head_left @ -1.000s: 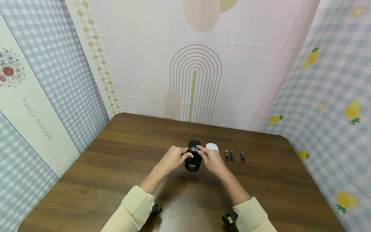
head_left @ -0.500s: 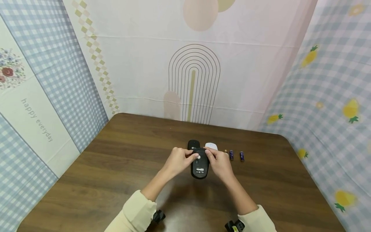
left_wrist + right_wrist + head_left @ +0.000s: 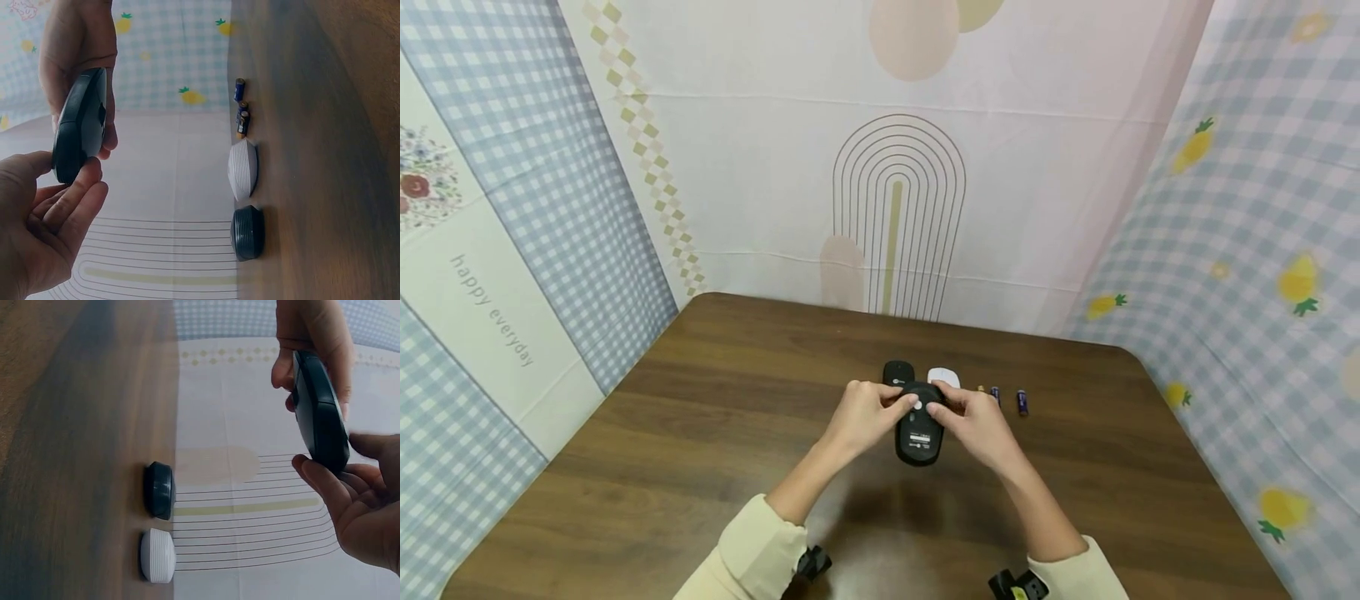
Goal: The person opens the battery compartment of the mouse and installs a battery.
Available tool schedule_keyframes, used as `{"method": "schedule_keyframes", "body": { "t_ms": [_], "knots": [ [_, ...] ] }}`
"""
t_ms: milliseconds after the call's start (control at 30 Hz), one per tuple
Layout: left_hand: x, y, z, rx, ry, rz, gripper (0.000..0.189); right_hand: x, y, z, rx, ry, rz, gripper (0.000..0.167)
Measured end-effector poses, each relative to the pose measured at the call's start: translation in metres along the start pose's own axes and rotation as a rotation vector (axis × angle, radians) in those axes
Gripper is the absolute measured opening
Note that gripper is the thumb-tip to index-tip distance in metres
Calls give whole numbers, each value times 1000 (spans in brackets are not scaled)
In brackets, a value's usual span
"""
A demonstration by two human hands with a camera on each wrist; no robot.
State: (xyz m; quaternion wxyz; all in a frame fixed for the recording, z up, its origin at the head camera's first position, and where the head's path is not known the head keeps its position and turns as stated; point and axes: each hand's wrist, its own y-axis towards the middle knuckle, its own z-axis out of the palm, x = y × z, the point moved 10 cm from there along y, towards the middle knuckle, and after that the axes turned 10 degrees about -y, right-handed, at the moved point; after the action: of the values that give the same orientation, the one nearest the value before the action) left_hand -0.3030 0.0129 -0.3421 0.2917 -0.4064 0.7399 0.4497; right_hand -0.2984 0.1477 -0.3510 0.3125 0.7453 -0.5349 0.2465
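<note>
A black computer mouse (image 3: 919, 440) is held up above the table with its labelled underside facing the head camera. My left hand (image 3: 859, 421) pinches its far left edge, thumb on the underside. On the other side my right hand (image 3: 983, 423) pinches the far right edge, its thumb also lying on the underside. The left wrist view shows the held mouse (image 3: 78, 128) edge-on between both hands, well off the tabletop. Behind it on the table stand a second black mouse (image 3: 898, 371) and a white mouse (image 3: 943, 376), both partly covered by the hands in the head view.
Several small batteries lie right of the white mouse; one blue battery (image 3: 1022, 403) is apart from the others, which my right hand partly hides. The wooden table (image 3: 737, 375) meets a printed cloth backdrop (image 3: 760, 175) at its far edge. Checked cloths hang on both sides.
The held mouse has come slightly nearer and to the right, and its underside has turned up toward the head camera. My right thumb has shifted from the edge onto the underside.
</note>
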Motion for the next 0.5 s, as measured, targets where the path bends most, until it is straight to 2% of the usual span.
{"method": "schedule_keyframes", "body": {
  "t_ms": [167, 333, 500],
  "knots": [
    [3, -1, 0, -7, -29, -41, 36, -3, -2, 7, 100, 125, 47, 58],
    [11, -1, 2, -4, -90, -105, 38, -9, 0, 7, 98, 141, 73, 57],
    [18, -2, 7, 23, -119, -151, 43, -14, 1, 8, 76, 103, 87, 55]
  ]
}}
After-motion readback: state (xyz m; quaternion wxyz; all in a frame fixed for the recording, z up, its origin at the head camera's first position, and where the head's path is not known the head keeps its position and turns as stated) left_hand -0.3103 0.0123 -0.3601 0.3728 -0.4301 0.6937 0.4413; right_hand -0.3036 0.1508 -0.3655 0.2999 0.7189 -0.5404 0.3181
